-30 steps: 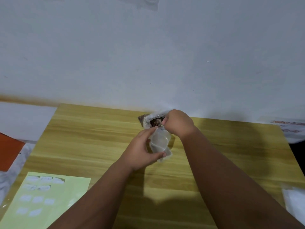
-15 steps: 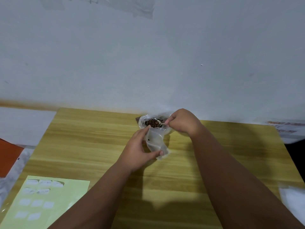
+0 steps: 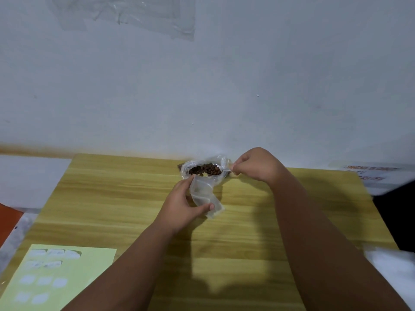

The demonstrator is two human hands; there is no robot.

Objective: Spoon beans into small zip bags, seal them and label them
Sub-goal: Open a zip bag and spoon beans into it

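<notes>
A small clear zip bag (image 3: 203, 194) is held open and tilted over the wooden table (image 3: 112, 198); my left hand (image 3: 182, 205) grips it between thumb and fingers. Just behind it, at the table's far edge, sits a larger clear plastic bag (image 3: 186, 169) with brown beans (image 3: 205, 169) showing at its mouth. My right hand (image 3: 256, 164) pinches the handle of a spoon (image 3: 225, 169) whose bowl, heaped with beans, hovers just above the small bag's mouth.
A pale green label sheet (image 3: 56, 279) with several white stickers lies at the front left. White plastic bags (image 3: 395, 270) lie at the right edge. An orange object (image 3: 9, 223) sits off the table's left side. A white wall stands right behind the table.
My right hand has drawn back to the right, out of the bean bag, bringing the spoon up with beans in it. My left hand keeps the small bag just below.
</notes>
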